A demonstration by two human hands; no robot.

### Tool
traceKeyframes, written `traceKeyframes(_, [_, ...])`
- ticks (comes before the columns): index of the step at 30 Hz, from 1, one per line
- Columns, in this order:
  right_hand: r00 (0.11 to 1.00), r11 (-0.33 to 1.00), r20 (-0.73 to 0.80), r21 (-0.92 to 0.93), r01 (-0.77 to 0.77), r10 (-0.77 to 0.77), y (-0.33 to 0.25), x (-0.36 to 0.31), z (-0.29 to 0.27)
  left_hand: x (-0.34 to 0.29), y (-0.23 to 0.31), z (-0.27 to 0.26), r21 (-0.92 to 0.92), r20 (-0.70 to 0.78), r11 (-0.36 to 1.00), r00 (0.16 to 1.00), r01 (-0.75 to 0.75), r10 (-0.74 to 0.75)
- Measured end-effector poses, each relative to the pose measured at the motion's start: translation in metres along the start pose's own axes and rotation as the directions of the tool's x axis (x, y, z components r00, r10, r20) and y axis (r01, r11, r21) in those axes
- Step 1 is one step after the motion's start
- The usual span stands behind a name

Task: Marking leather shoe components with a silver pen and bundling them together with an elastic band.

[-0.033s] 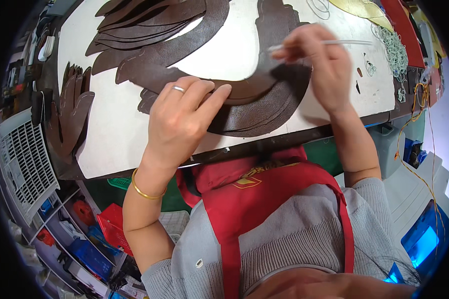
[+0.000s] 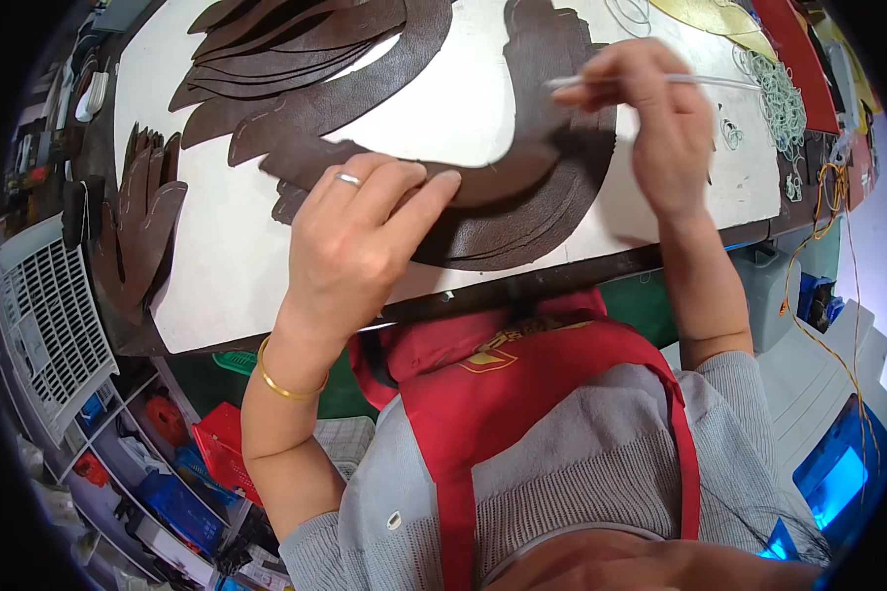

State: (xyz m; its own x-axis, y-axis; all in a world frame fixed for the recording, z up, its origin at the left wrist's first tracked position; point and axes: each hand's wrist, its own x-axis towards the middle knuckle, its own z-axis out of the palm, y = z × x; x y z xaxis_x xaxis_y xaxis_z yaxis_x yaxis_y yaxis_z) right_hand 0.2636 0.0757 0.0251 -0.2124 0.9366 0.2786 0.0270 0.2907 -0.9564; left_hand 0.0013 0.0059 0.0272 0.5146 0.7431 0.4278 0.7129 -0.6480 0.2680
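Note:
A curved dark brown leather piece (image 2: 503,182) lies over a stack of similar curved pieces (image 2: 503,236) at the middle of the white work board. My left hand (image 2: 355,231) is closed along its near left edge, fingers bent and pressing on it; part of the grip is hidden. Raised above the right side of the leather, my right hand (image 2: 665,123) pinches a thin whitish pen-like stick (image 2: 715,80). Motion blurs that hand and the stick's tip, which appears over the upright arm of the leather. Whether the tip touches the leather I cannot tell.
More curved brown leather pieces (image 2: 315,103) are piled at the back left, with smaller ones (image 2: 146,222) along the board's left edge. Tangled pale green thread (image 2: 777,103) and a yellow sheet (image 2: 710,22) lie at the back right. A white grille (image 2: 54,315) stands left of the table.
My right hand has moved slightly to the right with the pen-like stick. The top leather piece has shifted a little under my left hand, which stays almost in place.

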Motion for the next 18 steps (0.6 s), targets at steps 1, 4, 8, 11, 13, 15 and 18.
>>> traceKeyframes(1, [0.998, 0.998, -0.047, 0.041, 0.044, -0.042, -0.003, 0.001, -0.009, 0.002, 0.003, -0.006, -0.004, 0.002, 1.000, 1.000, -0.010, 0.010])
traceKeyframes(4, [0.991, 0.991, 0.017, -0.027, 0.134, -0.134, 0.002, -0.001, -0.041, 0.001, 0.007, -0.023, -0.352, 0.347, 0.926, 0.938, 0.136, -0.006])
traceKeyframes(8, [0.998, 0.993, -0.003, 0.097, 0.070, -0.070, -0.006, -0.003, -0.007, 0.019, -0.029, 0.009, 0.192, -0.044, 0.981, 0.999, 0.012, -0.003])
traceKeyframes(11, [0.995, 0.998, 0.082, -0.007, 0.065, -0.064, -0.005, -0.005, 0.001, 0.039, -0.051, 0.035, 0.388, -0.005, 0.922, 1.000, 0.006, -0.004])
traceKeyframes(13, [0.992, 0.996, 0.090, -0.001, 0.085, -0.084, -0.005, -0.007, 0.002, 0.045, -0.055, 0.041, 0.443, 0.069, 0.896, 0.997, -0.002, -0.032])
traceKeyframes(15, [0.991, 0.995, 0.098, -0.041, 0.095, -0.091, -0.006, -0.005, 0.000, 0.052, -0.055, 0.040, 0.520, 0.199, 0.854, 0.976, -0.030, -0.087])
traceKeyframes(18, [0.994, 0.994, 0.057, -0.057, 0.091, -0.088, -0.004, -0.006, -0.001, 0.046, -0.060, 0.030, 0.402, 0.186, 0.914, 0.982, -0.057, -0.021])
